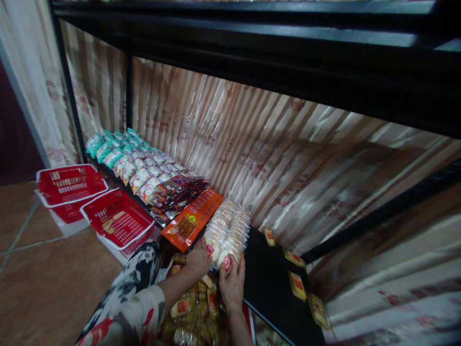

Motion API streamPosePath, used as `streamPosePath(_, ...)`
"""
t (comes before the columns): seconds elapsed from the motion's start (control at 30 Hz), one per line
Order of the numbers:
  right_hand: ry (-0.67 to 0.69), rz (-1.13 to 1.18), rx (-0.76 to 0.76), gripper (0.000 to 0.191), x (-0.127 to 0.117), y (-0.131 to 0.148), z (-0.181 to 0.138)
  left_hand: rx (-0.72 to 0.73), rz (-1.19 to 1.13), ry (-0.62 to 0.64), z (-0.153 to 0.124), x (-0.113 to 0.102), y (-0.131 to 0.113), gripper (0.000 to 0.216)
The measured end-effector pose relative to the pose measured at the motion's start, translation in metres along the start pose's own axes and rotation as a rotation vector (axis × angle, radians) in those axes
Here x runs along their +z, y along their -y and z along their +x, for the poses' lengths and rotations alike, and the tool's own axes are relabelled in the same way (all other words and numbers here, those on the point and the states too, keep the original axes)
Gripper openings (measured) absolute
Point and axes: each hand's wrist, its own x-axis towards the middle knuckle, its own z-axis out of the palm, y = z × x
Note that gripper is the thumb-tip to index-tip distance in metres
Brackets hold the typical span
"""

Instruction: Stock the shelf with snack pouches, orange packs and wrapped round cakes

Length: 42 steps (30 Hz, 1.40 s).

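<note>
Two rows of round white crackers in clear wrappers (230,230) stand side by side on the black shelf. My right hand (232,281) is closed round the front end of the right row, thumb and fingers on the nearest cracker packet with its red label. At the front of the left row is my left hand (199,259), its fingers curled against the packets and partly hidden. An orange snack bag (194,218) lies flat just left of the rows. Below my forearms, a basket holds several yellow-wrapped snacks (183,305).
Farther left, the shelf (266,278) carries brown-red packets (176,192), white packets (144,175) and green packets (111,149). A few small yellow packets (297,284) lie to the right. Two red baskets (120,218) stand on the tiled floor. A black frame bar (252,53) crosses overhead.
</note>
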Motion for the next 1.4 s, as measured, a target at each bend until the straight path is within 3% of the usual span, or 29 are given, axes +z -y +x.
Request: streamPosePath(1.4, 0.024, -0.031, 0.088, 0.044, 0.0029, 0.0002, -0.0031, 0.081, 0.149, 0.046, 0.0026, -0.0066, 0.0065, 0.060)
